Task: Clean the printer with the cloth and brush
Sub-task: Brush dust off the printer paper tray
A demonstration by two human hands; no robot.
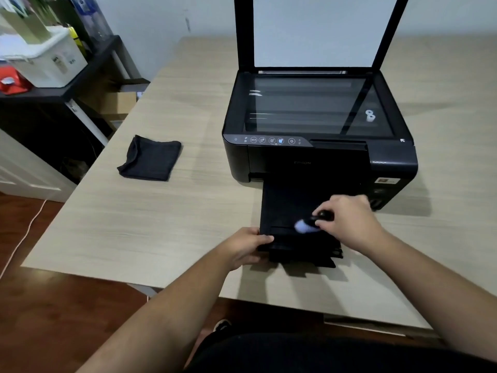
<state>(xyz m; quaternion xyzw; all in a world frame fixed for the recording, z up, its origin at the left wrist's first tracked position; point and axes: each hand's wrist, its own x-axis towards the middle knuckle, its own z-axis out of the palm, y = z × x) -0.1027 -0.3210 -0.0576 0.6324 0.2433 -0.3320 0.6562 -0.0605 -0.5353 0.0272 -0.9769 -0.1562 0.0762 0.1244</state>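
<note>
A black printer (317,146) stands on the light wooden table (161,224) with its scanner lid (317,30) raised and the glass showing. Its black output tray (290,208) is pulled out toward me. My left hand (246,247) grips the tray's front left corner. My right hand (349,219) holds a small brush (312,223) with a black handle and pale, blurred bristles resting on the tray's surface. A folded dark cloth (150,158) lies on the table to the left of the printer, apart from both hands.
A dark shelf unit (67,95) at the left carries a white plastic box (45,60) and a red object (10,82). A white cable (24,235) runs over the wooden floor at the left. A cardboard box (118,103) sits behind the table's left edge.
</note>
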